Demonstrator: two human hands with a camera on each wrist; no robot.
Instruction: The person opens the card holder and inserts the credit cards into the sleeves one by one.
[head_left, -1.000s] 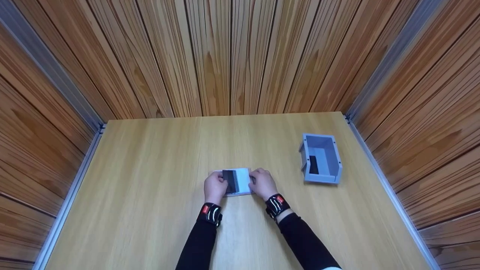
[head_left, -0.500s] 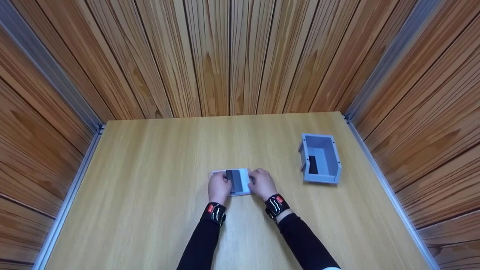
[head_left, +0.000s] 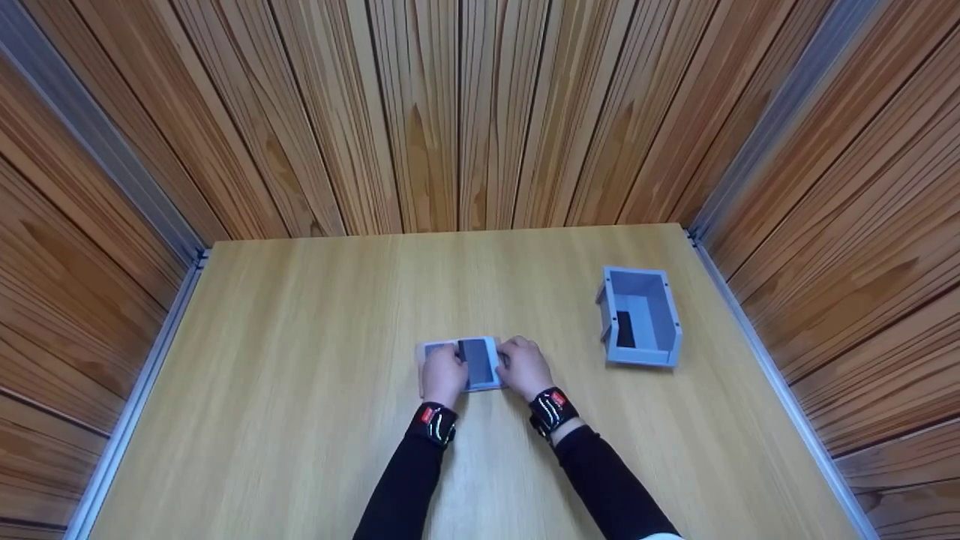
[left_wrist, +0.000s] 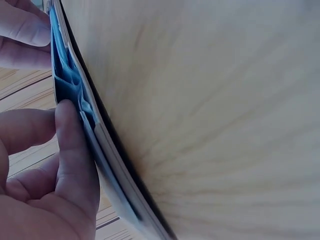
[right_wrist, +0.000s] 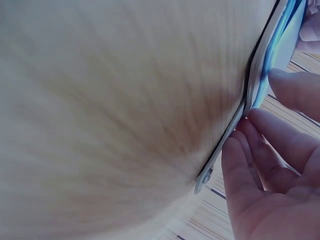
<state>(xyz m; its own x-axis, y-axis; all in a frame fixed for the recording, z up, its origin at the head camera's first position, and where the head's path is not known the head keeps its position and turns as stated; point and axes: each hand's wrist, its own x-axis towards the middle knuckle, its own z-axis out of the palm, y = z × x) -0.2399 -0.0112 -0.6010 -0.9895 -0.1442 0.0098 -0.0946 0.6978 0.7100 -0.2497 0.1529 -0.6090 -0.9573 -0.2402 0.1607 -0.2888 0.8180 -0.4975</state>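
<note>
Left grip (head_left: 444, 373) pinches the left edge of a dark flat rectangular panel (head_left: 478, 361) over a thin layered light-blue holder (head_left: 493, 352), whose right side the right grip (head_left: 525, 366) pinches, roughly midway between the side edges of the wood-grained bench (head_left: 315, 360), a blue-grey plastic bin (head_left: 642, 358) near the right edge.

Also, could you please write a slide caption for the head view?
Left hand and right hand handle a flat pale holder, a grey bin further right.

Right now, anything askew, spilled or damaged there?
Nothing stands out. The wallet gapes by the left hand, probably just from handling; no spill or visible damage, and the blue-gray storage bin sits upright.
</note>
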